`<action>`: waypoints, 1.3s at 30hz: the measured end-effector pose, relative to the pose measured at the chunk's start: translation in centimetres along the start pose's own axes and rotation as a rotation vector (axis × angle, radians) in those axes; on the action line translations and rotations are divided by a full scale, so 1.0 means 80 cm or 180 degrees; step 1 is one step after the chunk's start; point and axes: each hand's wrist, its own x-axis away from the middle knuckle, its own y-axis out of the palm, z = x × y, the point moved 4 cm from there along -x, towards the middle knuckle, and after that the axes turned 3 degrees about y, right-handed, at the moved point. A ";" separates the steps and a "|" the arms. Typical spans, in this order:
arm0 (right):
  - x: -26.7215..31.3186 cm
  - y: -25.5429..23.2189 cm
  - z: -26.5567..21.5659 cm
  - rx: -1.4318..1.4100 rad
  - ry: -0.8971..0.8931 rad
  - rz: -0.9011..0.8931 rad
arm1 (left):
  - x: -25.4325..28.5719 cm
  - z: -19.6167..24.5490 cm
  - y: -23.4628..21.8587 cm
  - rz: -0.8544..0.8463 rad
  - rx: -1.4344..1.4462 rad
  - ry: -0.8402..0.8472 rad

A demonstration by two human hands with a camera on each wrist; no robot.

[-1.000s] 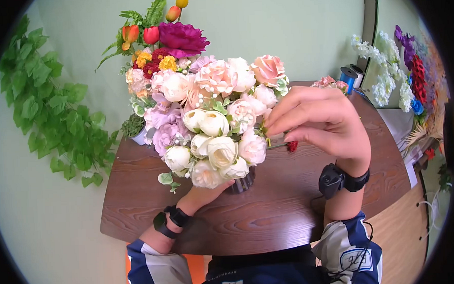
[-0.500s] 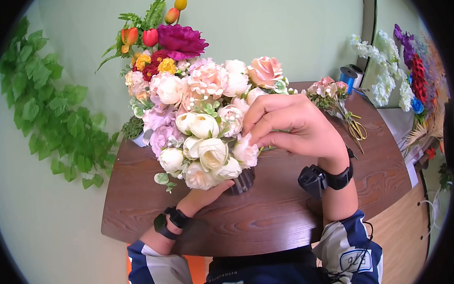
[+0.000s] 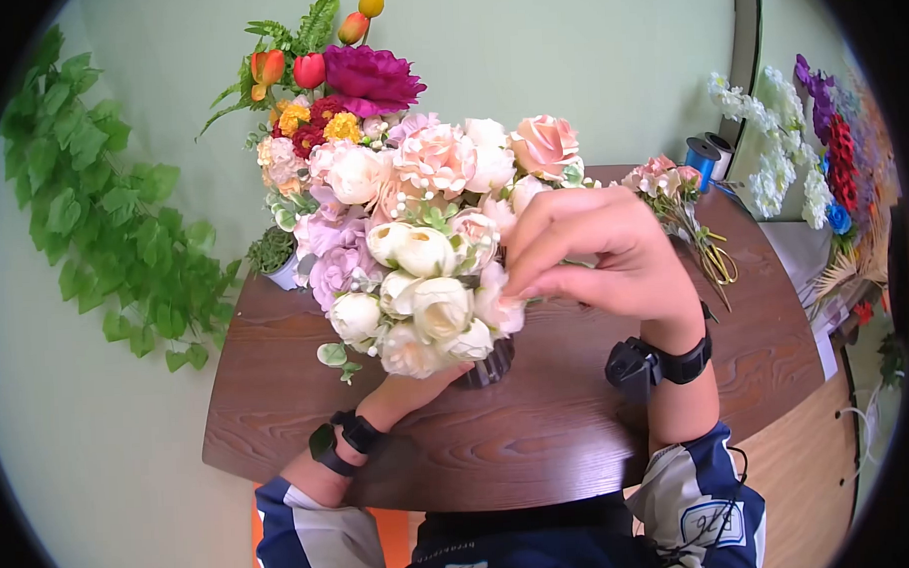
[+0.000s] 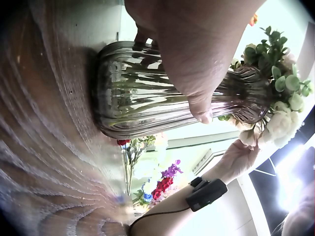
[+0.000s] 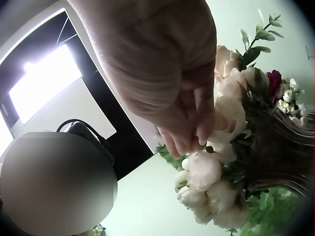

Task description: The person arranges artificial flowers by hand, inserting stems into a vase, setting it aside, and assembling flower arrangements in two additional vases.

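One ribbed, see-through vase (image 4: 142,98) stands upright on the brown bench (image 3: 569,420), crowded with a bouquet (image 3: 440,310) of cream, pink and lilac blooms; the left hand (image 4: 192,59) is wrapped round the vase, while the right hand (image 3: 604,254) pinches one pale bloom (image 3: 495,303), thumb and fingers together. Two spools (image 3: 701,160), one blue, one white, stand near the back right. The right sleeve's label (image 3: 711,523) bears handwriting too unclear to read.

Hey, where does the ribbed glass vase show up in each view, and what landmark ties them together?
Head: the vase is just below centre, mostly hidden under the bouquet.
Left wrist: the vase appears sideways across the upper middle, partly behind the left hand.
Right wrist: the vase is dark, at the right edge.
Shared landmark: the right hand, touching a pale bloom.
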 end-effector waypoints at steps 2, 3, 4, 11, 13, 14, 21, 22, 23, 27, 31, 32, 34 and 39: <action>-0.001 0.006 0.007 0.0060 0.0091 -0.0036 | 0.000 -0.005 0.003 -0.0187 -0.0148 -0.0109; -0.001 0.006 0.008 0.0050 0.0100 -0.0035 | 0.000 -0.005 0.003 0.0076 -0.0151 0.0236; -0.001 0.004 0.008 0.0013 0.0074 -0.0056 | 0.001 0.002 0.001 0.0342 -0.0155 0.0580; 0.008 -0.022 -0.004 -0.0135 -0.0060 0.0274 | 0.003 -0.021 -0.010 -0.0270 -0.0027 -0.0211; 0.009 -0.032 -0.003 0.0061 -0.0063 0.0284 | 0.014 -0.078 -0.032 0.0007 -0.1828 0.0644; 0.011 -0.035 0.000 0.0065 0.0071 0.0332 | 0.019 -0.049 -0.033 0.0049 -0.3386 0.1533; 0.013 -0.044 0.053 0.2276 0.1178 0.0720 | 0.027 -0.097 -0.065 0.0195 -0.1897 0.0506; 0.014 -0.040 0.069 0.2505 0.1335 0.0533 | 0.028 -0.107 -0.071 0.0219 -0.1654 0.0339; 0.016 -0.039 0.080 0.2504 0.1329 0.0541 | 0.028 -0.117 -0.077 0.0242 -0.1416 0.0179; 0.048 -0.023 0.160 0.2387 0.2629 -0.0477 | 0.022 -0.120 -0.100 0.0734 0.0409 0.0393; 0.086 -0.015 0.224 0.2641 0.3108 -0.1036 | 0.019 -0.091 -0.097 0.0788 0.1013 -0.0018; 0.089 -0.013 0.232 0.2650 0.3263 -0.1181 | 0.017 -0.100 -0.099 0.0856 0.1105 -0.0006; 0.089 -0.011 0.240 0.2736 0.3385 -0.1441 | 0.013 -0.116 -0.099 0.0923 0.1107 0.0186; 0.091 0.003 0.234 0.2816 0.3617 -0.1958 | 0.008 -0.129 -0.085 0.0984 0.1343 0.0443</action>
